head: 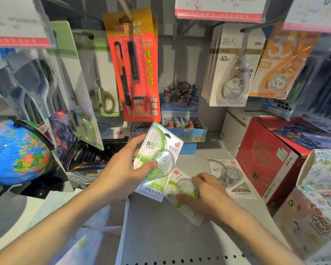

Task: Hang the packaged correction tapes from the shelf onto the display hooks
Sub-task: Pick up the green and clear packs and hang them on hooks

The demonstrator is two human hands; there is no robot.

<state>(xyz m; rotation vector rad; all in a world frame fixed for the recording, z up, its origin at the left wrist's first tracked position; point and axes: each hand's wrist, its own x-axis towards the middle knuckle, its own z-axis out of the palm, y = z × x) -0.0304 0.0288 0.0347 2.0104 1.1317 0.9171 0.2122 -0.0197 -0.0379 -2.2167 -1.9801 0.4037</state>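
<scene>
My left hand (120,173) grips a green-and-white packaged correction tape (158,150), held upright above the grey shelf (170,236). My right hand (206,196) lies over a second green packaged tape (182,188) flat on the shelf, thumb and fingers curled round its clear blister. A third, grey packaged tape (231,176) lies flat just to the right of that hand. Above right, white 40m correction tapes (229,69) and an orange one (281,64) hang on display hooks (260,24).
A red pen set pack (136,67) and green scissors (101,88) hang at centre left. A globe (17,152) stands at left. A red box (269,159) and patterned cartons (317,207) crowd the right side. A card box (182,119) stands at the back.
</scene>
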